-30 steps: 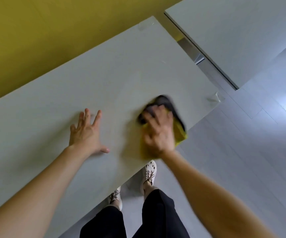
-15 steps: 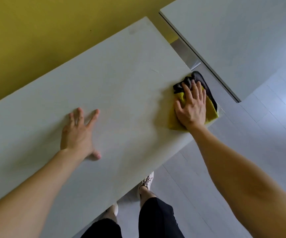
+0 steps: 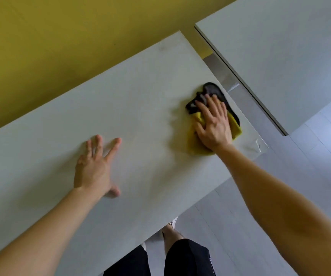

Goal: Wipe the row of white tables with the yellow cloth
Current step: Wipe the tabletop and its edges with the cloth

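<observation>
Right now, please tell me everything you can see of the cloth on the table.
The cloth is soft and crumpled, yellow with a dark grey-black part at its far end. It lies on the white table near its right edge. The right hand presses on its middle with straight fingers.

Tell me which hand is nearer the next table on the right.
Right. The right hand presses the cloth at the end beside the next table; the left hand rests flat farther back, mid-table.
</observation>
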A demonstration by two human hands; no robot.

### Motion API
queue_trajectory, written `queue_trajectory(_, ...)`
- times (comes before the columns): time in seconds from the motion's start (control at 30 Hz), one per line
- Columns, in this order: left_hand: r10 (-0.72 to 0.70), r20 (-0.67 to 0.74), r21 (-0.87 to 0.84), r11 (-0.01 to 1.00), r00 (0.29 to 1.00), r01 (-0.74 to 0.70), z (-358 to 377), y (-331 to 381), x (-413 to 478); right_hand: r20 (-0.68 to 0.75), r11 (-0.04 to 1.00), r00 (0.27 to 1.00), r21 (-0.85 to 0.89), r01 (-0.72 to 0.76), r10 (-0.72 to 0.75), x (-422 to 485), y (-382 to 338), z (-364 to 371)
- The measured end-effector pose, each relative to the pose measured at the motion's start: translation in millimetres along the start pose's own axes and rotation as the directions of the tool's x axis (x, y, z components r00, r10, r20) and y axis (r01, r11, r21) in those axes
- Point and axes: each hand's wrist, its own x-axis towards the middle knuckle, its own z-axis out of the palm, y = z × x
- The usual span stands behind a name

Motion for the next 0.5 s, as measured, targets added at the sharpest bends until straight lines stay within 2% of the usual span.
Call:
queue_trajectory(0.07,-0.001,-0.005,-0.006,1.0,1.0,0.001,0.9,-0.7,-0.8,-0.089,0.944,0.942,-0.021,-0.328,0.325,22.6,-1.0,-1.5)
queue_trajectory(0.1,0.0,-0.004,-0.012,1.0,1.0,0.0,1.5,-1.2,-1.0,-0.103,0.915,0.911,-0.011,-0.402,0.399,25.3,-19.9,4.0)
queue_trajectory(0.13,0.003,-0.005,-0.012,1.0,1.0,-0.003,1.5,-1.3,-0.8,-0.111,0.911,0.906,-0.01,-0.411,0.408,19.2,-47.6,11.2)
queue_trajectory(0.17,0.004,-0.009,-0.005,1.0,1.0,-0.004,2.0,-1.8,-0.3,-0.101,0.943,0.939,-0.009,-0.332,0.329,3.7,-80.4,21.3)
queue_trajectory(0.2,0.004,-0.014,0.0,1.0,1.0,-0.004,3.0,-2.5,0.1,-0.055,0.986,0.985,0.002,-0.165,0.164,-18.0,-115.0,32.5)
queue_trajectory(0.23,0.004,-0.019,-0.004,1.0,1.0,-0.004,3.7,-3.2,0.1,0.036,0.999,0.998,0.027,0.045,-0.046,-42.9,-146.4,43.9)
queue_trajectory(0.27,0.003,-0.024,-0.01,1.0,1.0,-0.003,4.1,-3.7,0.3,0.13,0.967,0.959,0.06,0.247,-0.252,-64.9,-169.8,52.0)
queue_trajectory(0.3,0.002,-0.03,-0.015,1.0,1.0,-0.002,4.0,-4.0,0.4,0.195,0.907,0.886,0.097,0.41,-0.421,-77.2,-180.1,57.0)
queue_trajectory(0.37,0.007,-0.029,-0.023,1.0,1.0,-0.008,3.7,-5.5,-0.5,0.255,0.784,0.743,0.153,0.601,-0.619,-67.2,-162.9,59.2)
queue_trajectory(0.4,0.012,-0.029,-0.033,0.999,1.0,-0.013,3.3,-6.8,-0.5,0.27,0.75,0.702,0.16,0.642,-0.659,-50.6,-142.8,56.6)
queue_trajectory(0.43,0.019,-0.028,-0.043,0.999,0.999,-0.02,3.4,-8.4,-0.6,0.275,0.756,0.708,0.147,0.637,-0.65,-30.7,-120.6,50.3)
queue_trajectory(0.47,0.028,-0.03,-0.054,0.998,0.999,-0.03,3.5,-10.2,-0.9,0.252,0.812,0.774,0.11,0.573,-0.581,-10.2,-97.0,42.9)
queue_trajectory(0.5,0.035,-0.034,-0.059,0.998,0.999,-0.037,3.5,-11.6,-0.7,0.202,0.894,0.872,0.054,0.445,-0.446,11.2,-74.4,33.4)
